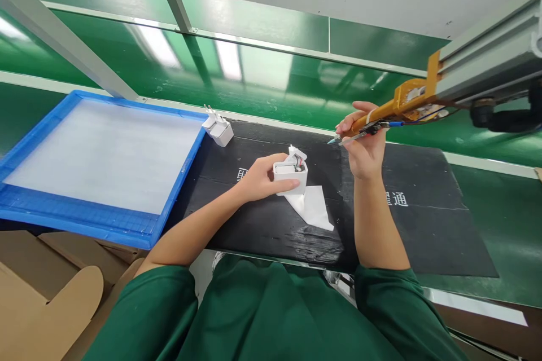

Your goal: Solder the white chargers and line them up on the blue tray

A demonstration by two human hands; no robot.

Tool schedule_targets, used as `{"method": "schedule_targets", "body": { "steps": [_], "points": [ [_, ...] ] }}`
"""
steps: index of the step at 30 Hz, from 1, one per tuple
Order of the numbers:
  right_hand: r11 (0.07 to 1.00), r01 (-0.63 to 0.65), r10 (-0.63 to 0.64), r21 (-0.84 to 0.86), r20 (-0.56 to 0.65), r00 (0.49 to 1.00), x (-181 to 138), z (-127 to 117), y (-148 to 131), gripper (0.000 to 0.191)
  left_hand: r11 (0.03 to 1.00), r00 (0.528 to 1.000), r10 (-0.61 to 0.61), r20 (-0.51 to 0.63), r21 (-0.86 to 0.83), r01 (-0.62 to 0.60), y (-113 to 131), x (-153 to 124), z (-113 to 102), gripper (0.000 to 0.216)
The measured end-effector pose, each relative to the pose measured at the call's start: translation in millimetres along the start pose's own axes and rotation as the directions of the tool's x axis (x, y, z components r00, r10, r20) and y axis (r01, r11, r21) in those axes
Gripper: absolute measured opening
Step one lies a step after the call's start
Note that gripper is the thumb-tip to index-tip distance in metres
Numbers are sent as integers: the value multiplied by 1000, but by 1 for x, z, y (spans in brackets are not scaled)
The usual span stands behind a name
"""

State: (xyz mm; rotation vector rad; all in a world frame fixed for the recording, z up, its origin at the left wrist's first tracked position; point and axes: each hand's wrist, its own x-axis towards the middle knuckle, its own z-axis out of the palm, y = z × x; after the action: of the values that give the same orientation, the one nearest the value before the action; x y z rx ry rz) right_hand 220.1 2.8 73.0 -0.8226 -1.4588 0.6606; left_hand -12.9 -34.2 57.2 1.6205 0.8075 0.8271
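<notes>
My left hand [260,179] grips a white open charger housing [290,172] on the black mat [423,220]; small parts and wires show in its top. Under it lies a white folded paper [313,207]. My right hand [364,144] is raised to the right of the housing, fingers pinched round a thin pen-like tool [353,136] with a bluish tip pointing left. That tool lies along a yellow bracket [402,101] reaching out from a grey rail.
A blue tray [84,220] with a white liner sits at the left. A finished white plug adapter [218,128] lies by its far right corner. The green conveyor belt [262,79] runs behind. Cardboard boxes [46,293] stand at the lower left. The grey aluminium rail [491,62] overhangs at right.
</notes>
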Motion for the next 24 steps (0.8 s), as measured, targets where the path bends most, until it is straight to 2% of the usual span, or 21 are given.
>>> {"method": "schedule_targets", "body": {
  "steps": [5,8,12,15,18,21,24],
  "points": [
    [1000,16,-16,13,2,1000,1,0,1,54,991,997,74,-16,114,-72,1,-1,1,35],
    [1000,25,-25,18,2,1000,1,0,2,53,960,995,97,3,265,-94,0,-1,1,33],
    [1000,17,-17,3,-6,1000,0,0,1,53,848,997,-7,71,528,-32,-8,1,5,28],
    [999,33,-33,9,9,999,0,0,1,51,762,988,-102,117,648,1,-18,3,9,28],
    [998,64,-64,-1,36,997,1,-1,3,49,752,973,-159,164,659,12,-24,5,13,29],
    [994,97,-94,-41,59,994,1,-4,8,52,816,949,-225,222,575,59,-25,7,14,36],
    [990,126,-122,-63,73,990,2,-6,11,54,867,939,-278,200,473,156,-24,9,16,46]
  ]
}}
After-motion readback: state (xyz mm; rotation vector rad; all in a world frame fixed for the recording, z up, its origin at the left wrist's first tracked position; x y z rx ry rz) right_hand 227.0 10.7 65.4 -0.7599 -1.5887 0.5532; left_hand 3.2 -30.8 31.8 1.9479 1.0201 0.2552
